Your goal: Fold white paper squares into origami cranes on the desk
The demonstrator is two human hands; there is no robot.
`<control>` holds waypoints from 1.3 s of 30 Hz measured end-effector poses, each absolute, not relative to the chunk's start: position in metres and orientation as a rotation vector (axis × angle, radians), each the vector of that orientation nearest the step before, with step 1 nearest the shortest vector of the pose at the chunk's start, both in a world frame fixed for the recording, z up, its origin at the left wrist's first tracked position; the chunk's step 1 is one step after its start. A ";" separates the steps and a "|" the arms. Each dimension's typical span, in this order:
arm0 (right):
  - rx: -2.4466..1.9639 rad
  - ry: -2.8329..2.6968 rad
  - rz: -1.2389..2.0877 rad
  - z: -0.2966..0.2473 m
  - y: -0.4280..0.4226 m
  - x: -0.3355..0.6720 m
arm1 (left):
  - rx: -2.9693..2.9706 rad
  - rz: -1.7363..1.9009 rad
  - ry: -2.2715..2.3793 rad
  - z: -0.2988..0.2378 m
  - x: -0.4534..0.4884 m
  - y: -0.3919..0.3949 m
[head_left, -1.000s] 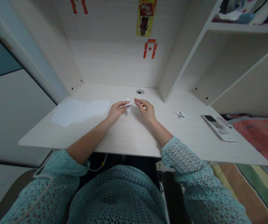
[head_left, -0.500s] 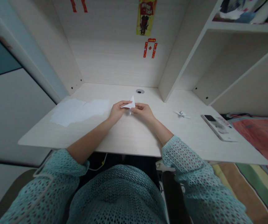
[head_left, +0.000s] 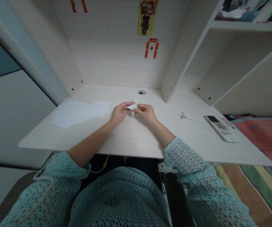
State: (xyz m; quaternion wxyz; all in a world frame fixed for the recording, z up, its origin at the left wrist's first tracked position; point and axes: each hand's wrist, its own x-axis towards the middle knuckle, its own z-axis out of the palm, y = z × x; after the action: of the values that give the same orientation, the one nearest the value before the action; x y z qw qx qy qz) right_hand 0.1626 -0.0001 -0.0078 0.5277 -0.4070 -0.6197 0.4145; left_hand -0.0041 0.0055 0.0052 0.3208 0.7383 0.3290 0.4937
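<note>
A small folded white paper (head_left: pixel 133 106) with pointed corners is held between both hands above the middle of the desk (head_left: pixel 136 138). My left hand (head_left: pixel 120 113) pinches its left side, fingers closed on the edge. From the right, my right hand (head_left: pixel 146 113) grips the other side with thumb and fingers. One point sticks up and another points down toward me. The fingers hide part of the folds. To the right of my right hand lies a small folded paper figure (head_left: pixel 184 115) with thin pointed ends.
White paper sheets (head_left: pixel 79 112) lie overlapping on the left of the desk. A phone (head_left: pixel 221 128) rests at the right. Behind my hands is a round cable hole (head_left: pixel 141 92), and an upright panel (head_left: pixel 174 75) stands at the back right.
The folded paper's left flap looks narrower, partly turned inward between the fingers. Both hands stay in nearly the same place and keep their hold.
</note>
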 end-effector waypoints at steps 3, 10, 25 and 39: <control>-0.960 -1.482 0.970 -0.005 0.000 0.165 | 2.051 1.265 0.890 0.007 -0.006 0.003; -1.021 -1.550 0.802 -0.005 0.001 0.170 | 2.240 1.199 0.906 0.011 -0.006 -0.008; -1.006 -1.628 0.726 0.004 -0.009 0.166 | 2.249 1.359 1.002 0.008 -0.005 -0.008; -0.960 -1.420 1.002 0.000 -0.005 0.164 | 2.320 1.352 0.913 0.009 -0.006 -0.009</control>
State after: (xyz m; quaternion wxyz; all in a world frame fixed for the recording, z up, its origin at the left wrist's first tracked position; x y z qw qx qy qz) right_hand 0.1639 -0.0054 -0.0005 0.5464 -0.4050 -0.5990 0.4226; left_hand -0.0060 -0.0086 0.0091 0.1519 0.8085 0.3182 0.4711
